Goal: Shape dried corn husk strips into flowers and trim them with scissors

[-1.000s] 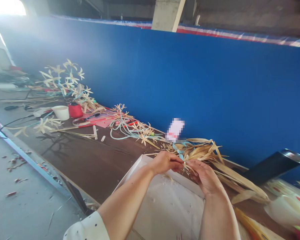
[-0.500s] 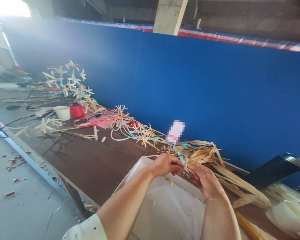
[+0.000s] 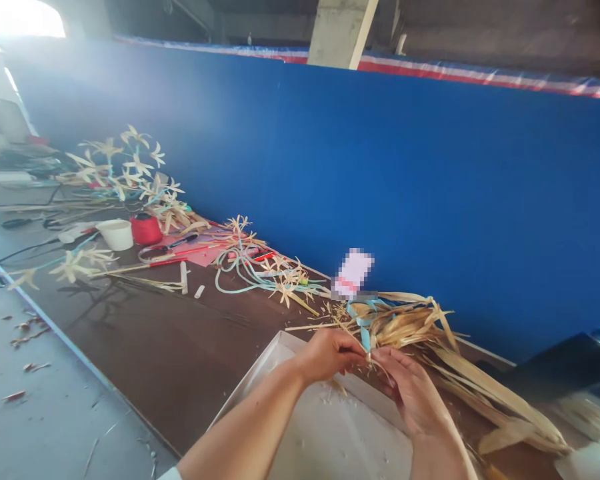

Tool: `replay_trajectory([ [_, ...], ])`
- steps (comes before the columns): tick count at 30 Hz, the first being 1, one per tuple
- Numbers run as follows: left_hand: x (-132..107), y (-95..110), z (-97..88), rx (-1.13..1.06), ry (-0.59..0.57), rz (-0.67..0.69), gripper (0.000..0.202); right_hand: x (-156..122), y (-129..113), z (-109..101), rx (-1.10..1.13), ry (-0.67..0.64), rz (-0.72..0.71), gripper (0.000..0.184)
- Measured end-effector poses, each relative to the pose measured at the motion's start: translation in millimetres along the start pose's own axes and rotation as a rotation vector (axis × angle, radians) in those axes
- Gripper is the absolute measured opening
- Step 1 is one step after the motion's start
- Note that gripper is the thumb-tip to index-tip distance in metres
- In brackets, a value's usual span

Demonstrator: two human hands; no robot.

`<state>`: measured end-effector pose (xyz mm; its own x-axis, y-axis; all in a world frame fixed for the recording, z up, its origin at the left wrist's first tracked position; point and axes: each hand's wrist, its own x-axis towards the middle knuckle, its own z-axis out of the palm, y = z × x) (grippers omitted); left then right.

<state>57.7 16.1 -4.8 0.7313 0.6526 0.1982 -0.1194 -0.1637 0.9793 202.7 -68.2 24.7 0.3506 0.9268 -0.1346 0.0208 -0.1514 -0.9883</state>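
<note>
My left hand (image 3: 331, 352) and my right hand (image 3: 404, 379) meet fingertip to fingertip over the far edge of a white box (image 3: 350, 433). Between them they pinch a small pale husk strip (image 3: 369, 357), with thin ends sticking out by the right fingers. Its exact shape is too small to make out. Just behind the fingertips, a light blue ribbon (image 3: 365, 335) runs down from a heap of dried corn husks (image 3: 405, 323). More long husks trail away to the right.
Husk flowers (image 3: 287, 290) and pale blue cords (image 3: 230, 283) lie along the brown table (image 3: 180, 353). Farther left are a white cup (image 3: 116, 235), a red thread spool (image 3: 147, 229) and standing husk flowers (image 3: 137, 163). A blue partition (image 3: 430, 180) rises behind; a dark cylinder (image 3: 555, 367) lies at right.
The camera view has shifted slightly, so the hands and table sit lower. Both hands stay together at the pale strip, their fingertips now closer to each other.
</note>
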Motion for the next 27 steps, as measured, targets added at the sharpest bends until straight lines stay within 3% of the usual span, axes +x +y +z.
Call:
replay_trajectory([
  [5,2.3,-3.3,2.3,0.046,0.008,0.021,0.023,4.8,12.1,-6.8,0.014,0.03,0.001,0.022],
  [13,1.7,1.2,2.4,0.293,0.018,0.191,0.024,-0.2,12.1,-12.0,-0.038,0.102,0.037,0.025],
  [27,-0.7,1.6,4.1,0.415,-0.003,0.23,0.025,0.1,11.0,-16.8,-0.121,0.115,0.105,0.034],
])
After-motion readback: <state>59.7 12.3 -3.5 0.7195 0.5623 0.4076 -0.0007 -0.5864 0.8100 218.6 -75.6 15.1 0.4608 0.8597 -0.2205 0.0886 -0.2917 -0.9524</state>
